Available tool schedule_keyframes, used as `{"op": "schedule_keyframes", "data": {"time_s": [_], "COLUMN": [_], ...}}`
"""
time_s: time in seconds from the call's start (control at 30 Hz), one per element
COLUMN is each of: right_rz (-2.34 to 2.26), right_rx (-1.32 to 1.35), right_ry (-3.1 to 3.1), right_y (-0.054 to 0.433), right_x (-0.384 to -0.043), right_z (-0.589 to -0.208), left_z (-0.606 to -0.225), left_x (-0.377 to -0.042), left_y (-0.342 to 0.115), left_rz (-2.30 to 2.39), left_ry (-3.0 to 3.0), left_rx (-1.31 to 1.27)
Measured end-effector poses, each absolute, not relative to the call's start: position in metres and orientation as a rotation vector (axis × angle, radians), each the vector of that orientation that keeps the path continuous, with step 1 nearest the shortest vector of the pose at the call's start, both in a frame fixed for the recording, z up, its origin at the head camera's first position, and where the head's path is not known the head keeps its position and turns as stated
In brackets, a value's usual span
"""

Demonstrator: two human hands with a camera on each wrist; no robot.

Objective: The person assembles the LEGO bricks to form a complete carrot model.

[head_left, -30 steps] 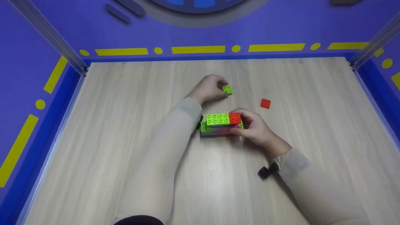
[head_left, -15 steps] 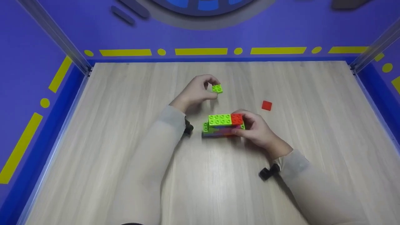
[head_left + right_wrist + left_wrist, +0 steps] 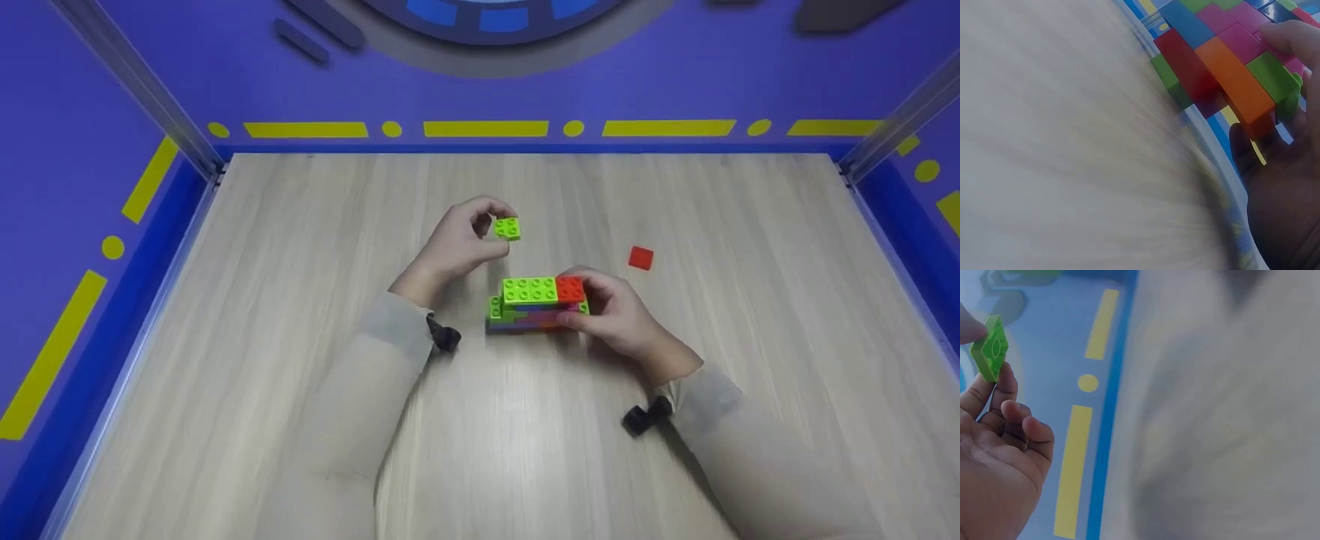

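My left hand [image 3: 459, 241] pinches a lime green two-by-two toy brick [image 3: 508, 229] between thumb and fingers, behind the built block. In the left wrist view, the hollow underside of this brick [image 3: 995, 350] shows at the fingertips. My right hand [image 3: 621, 321] grips the right end of a stacked toy-brick block [image 3: 529, 290], thumb on the near side. Its top row is lime green with a red brick [image 3: 570, 289] at the right. The right wrist view shows orange [image 3: 1235, 81], red, blue, pink and green bricks in the block.
A loose red brick [image 3: 641, 258] lies on the wooden table [image 3: 735, 247], behind and right of the block. Blue panels with yellow marks [image 3: 486, 130] wall in the back and both sides.
My left hand has drawn back leftward with the green brick, lately coming a little nearer the block. My right hand keeps its grip on the block in about the same place.
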State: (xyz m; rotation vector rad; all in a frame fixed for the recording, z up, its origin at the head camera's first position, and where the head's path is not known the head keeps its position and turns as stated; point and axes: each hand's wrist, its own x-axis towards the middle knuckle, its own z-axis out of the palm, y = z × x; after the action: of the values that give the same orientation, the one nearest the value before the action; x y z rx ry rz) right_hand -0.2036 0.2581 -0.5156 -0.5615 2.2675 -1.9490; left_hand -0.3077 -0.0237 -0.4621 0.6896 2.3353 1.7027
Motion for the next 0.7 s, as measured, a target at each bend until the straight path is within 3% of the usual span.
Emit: {"op": "schedule_keyframes", "data": {"time_s": [0.4, 0.7], "right_rz": [-1.979, -1.988], "right_rx": [-0.595, -0.611], "right_ry": [2.306, 2.365], "right_y": [0.256, 0.254], "right_x": [-0.201, -0.204], "right_z": [-0.516, -0.518], "left_z": [-0.437, -0.424], "left_x": [-0.272, -0.258], "left_y": [-0.04, -0.055], "left_rz": [1.805, 1.628], "left_ry": [2.234, 2.29], "left_rx": [0.78, 0.78]}}
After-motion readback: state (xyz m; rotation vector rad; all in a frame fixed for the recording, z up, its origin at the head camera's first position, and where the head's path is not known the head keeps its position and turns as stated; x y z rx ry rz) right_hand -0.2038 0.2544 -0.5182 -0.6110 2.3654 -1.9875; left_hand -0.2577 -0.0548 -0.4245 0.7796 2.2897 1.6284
